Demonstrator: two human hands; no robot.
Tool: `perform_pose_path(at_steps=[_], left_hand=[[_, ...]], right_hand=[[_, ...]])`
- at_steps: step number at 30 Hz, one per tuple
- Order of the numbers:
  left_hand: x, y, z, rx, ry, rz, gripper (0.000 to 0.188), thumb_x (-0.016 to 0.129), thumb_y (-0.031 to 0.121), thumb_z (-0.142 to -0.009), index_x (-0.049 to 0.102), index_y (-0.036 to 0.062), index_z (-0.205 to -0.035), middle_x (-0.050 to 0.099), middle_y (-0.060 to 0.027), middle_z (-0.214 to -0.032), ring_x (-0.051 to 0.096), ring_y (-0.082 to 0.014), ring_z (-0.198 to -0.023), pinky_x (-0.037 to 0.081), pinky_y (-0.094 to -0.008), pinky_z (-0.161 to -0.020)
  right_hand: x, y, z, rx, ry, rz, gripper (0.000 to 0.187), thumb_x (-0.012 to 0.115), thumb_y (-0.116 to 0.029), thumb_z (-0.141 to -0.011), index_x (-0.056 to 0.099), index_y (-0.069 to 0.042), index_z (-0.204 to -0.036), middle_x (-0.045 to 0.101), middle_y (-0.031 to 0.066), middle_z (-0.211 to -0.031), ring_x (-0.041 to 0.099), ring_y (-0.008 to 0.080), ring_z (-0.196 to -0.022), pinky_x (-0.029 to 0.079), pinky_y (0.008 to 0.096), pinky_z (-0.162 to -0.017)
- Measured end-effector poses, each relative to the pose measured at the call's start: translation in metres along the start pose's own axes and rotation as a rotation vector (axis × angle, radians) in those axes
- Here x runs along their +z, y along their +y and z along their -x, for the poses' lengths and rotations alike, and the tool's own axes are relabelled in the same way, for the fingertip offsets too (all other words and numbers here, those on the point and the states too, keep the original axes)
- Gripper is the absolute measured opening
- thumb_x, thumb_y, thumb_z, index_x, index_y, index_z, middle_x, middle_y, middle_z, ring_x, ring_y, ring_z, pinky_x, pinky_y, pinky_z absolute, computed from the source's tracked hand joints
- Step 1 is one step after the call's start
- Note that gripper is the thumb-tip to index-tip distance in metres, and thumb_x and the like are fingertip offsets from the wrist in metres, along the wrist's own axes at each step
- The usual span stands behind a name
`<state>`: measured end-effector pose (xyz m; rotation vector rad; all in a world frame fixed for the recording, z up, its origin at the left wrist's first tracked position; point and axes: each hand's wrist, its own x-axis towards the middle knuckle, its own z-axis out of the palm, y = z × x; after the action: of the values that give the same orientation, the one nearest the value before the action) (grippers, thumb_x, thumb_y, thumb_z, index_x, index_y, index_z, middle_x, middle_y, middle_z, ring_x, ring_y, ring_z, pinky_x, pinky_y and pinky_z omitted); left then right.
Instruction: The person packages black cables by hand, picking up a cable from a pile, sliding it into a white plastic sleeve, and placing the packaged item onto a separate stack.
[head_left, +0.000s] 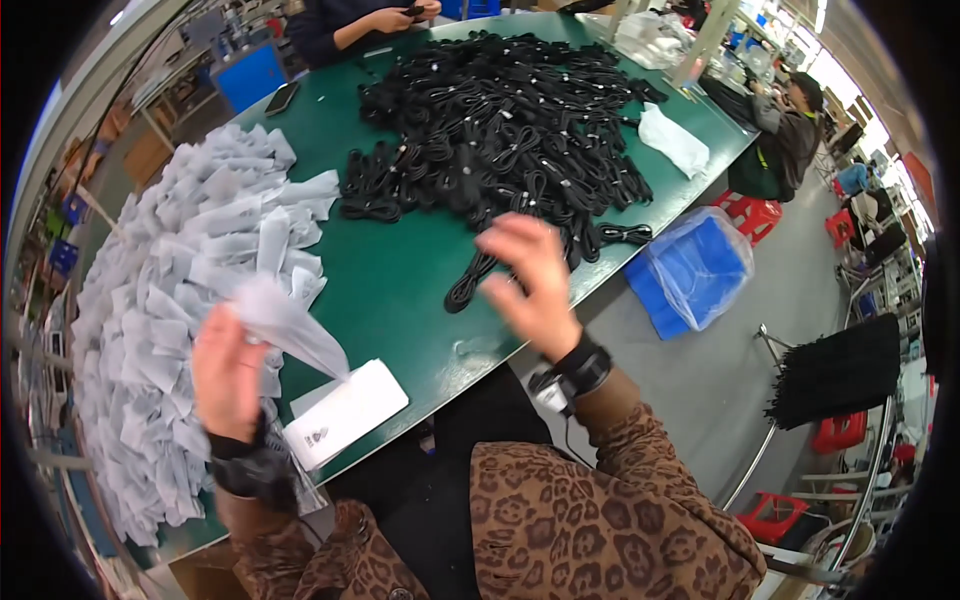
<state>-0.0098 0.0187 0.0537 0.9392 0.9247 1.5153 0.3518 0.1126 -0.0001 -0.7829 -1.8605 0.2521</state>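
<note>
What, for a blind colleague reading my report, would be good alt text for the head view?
A person's left hand holds a translucent white pouch beside a large heap of whitish pouches on a green table; the open right hand hovers near a pile of coiled black cables. A flat white rectangular stack lies at the near edge.

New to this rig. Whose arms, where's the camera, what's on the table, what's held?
No robot: you see a person's bare left hand and right hand. The picture comes from a head-worn fisheye camera looking down, so straight edges bend near the rim. On the glossy green tabletop lie a heap of translucent white plastic pouches at left, a pile of coiled black cables toward the far side and a flat white rectangular stack at the near edge. The left hand holds a blurred translucent white pouch; the right, fingers spread, is near the cables, apparently empty.
</note>
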Motion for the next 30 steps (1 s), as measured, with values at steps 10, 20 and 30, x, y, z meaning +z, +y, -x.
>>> perform_pose_path(at_steps=[10,20,30], left_hand=[[-0.234,0.0,-0.114,0.12,0.524,-0.534,0.023,0.058,0.018,-0.101,0.058,-0.0005,-0.114,0.063,-0.0081,-0.114,0.061,-0.0182,-0.109,0.053,-0.0396,-0.092],[-0.204,-0.024,-0.117,0.183,0.521,-0.505,0.034,0.065,0.015,-0.095,0.055,-0.0013,-0.122,0.056,-0.012,-0.127,0.058,-0.021,-0.114,0.051,-0.0311,-0.091],[0.006,-0.047,0.042,0.275,0.066,-1.19,0.024,0.068,-0.001,-0.084,0.064,0.0026,-0.107,0.06,-0.0107,-0.109,0.062,-0.0218,-0.093,0.052,-0.029,-0.073]], right_hand=[[-0.054,0.167,0.067,0.422,-0.068,1.01,0.061,0.059,-0.045,-0.096,0.055,0.002,-0.134,0.049,0.0332,-0.137,0.042,0.0544,-0.128,0.036,0.0557,-0.108],[0.004,0.157,0.037,0.42,-0.23,0.999,0.069,0.054,-0.048,-0.097,0.052,0.014,-0.128,0.055,0.0316,-0.129,0.045,0.0531,-0.125,0.038,0.0601,-0.105],[-0.026,0.087,0.01,0.314,-0.291,0.594,0.027,0.064,-0.017,-0.089,0.066,-0.009,-0.115,0.061,0.0111,-0.125,0.054,0.0364,-0.117,0.04,0.049,-0.103]])
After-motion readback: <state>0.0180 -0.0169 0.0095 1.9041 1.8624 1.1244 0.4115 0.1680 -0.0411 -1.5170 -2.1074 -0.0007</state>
